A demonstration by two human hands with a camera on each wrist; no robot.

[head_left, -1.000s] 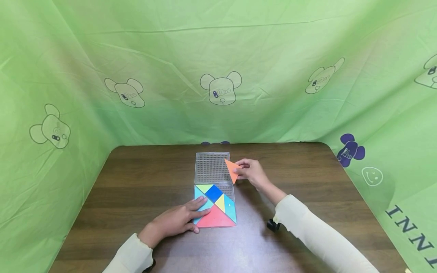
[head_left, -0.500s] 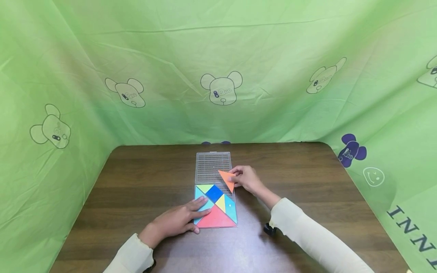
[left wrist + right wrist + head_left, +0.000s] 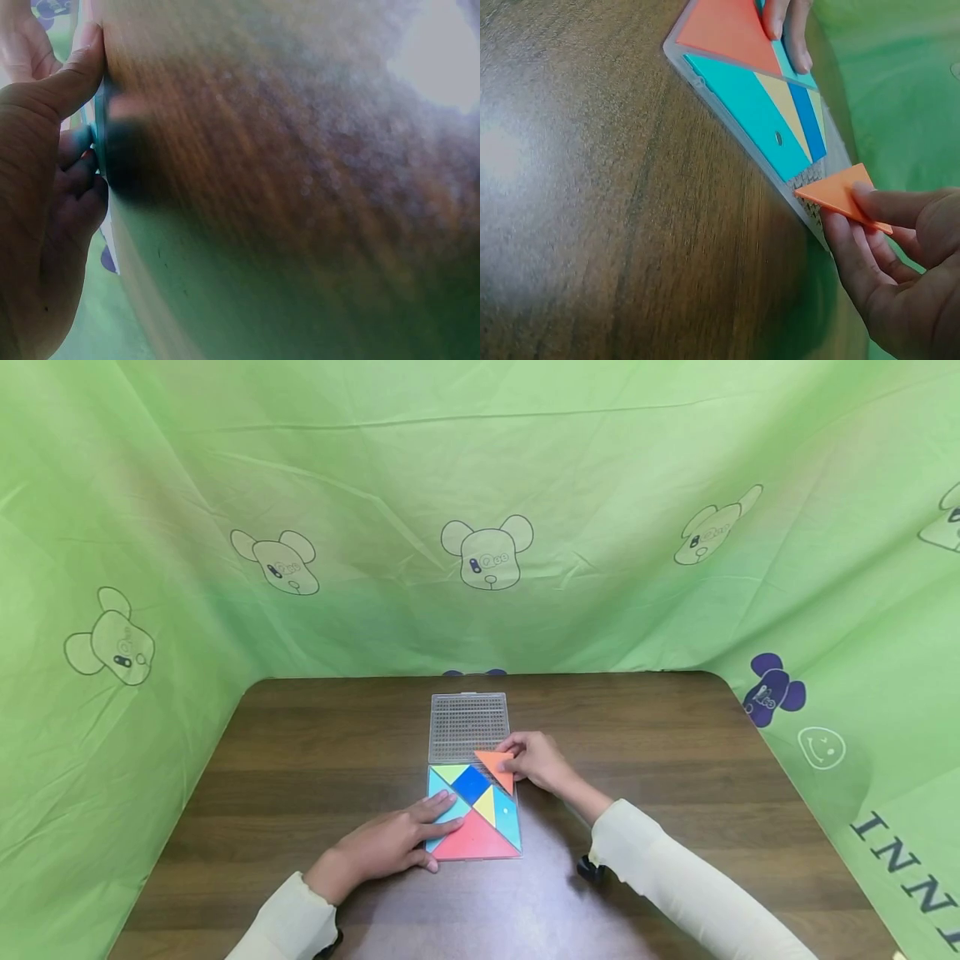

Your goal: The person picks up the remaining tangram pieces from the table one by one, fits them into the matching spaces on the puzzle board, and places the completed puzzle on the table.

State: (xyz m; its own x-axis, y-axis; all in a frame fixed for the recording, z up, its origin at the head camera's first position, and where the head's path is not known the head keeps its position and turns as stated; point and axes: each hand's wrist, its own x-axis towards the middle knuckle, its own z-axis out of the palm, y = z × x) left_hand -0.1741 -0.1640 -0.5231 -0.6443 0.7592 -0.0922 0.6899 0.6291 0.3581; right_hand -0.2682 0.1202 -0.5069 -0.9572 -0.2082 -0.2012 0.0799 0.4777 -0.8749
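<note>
My right hand [image 3: 538, 762] pinches an orange triangle tangram piece [image 3: 840, 192] between thumb and fingers, tilted over the far right corner of the tray. The clear plastic tray [image 3: 676, 54] holds a red triangle [image 3: 477, 839], a teal triangle [image 3: 442, 814], a blue square [image 3: 472, 784], a yellow triangle [image 3: 484, 806], a lime piece [image 3: 450, 772] and a teal piece with a small hole [image 3: 742, 112]. Bare gridded floor shows under the orange piece. My left hand [image 3: 393, 839] rests with extended fingers on the teal and red pieces, its thumb at the tray's near left edge.
The tray's gridded lid [image 3: 468, 727] lies folded open behind it on the brown wooden table [image 3: 322, 760]. Green cloth [image 3: 375, 468] printed with bear heads hangs behind and at both sides of the table.
My right hand has moved the orange triangle toward me and slightly left, from beside the lid to over the tray's far right corner. The left hand has stayed in place.
</note>
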